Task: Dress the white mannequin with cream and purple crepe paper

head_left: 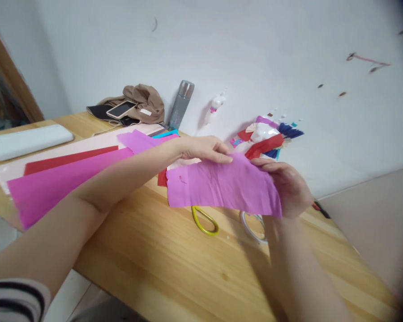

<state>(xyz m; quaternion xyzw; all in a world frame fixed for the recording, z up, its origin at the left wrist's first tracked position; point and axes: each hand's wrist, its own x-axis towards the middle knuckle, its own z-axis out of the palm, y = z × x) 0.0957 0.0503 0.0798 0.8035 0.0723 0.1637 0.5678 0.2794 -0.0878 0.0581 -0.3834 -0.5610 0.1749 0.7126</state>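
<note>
A purple strip of crepe paper (211,188) is held up above the wooden table, its lower edge hanging loose. My left hand (210,150) pinches the strip's upper edge between thumb and fingers. At the strip's right end, my right hand (289,185) grips it, with the thumb side on top and part of the palm behind the paper. Below the strip, a yellow scissors handle (205,222) shows, while the blades are hidden. A pale ring like a tape roll (253,226) lies partly covered beside my right wrist.
Magenta paper (70,179) and a red sheet (70,159) lie under my left forearm. A white device (28,141) rests at the far left. Along the wall are a brown cap (144,100), a phone (122,109), a grey bottle (181,105) and a bundle of colourful paper pieces (267,145).
</note>
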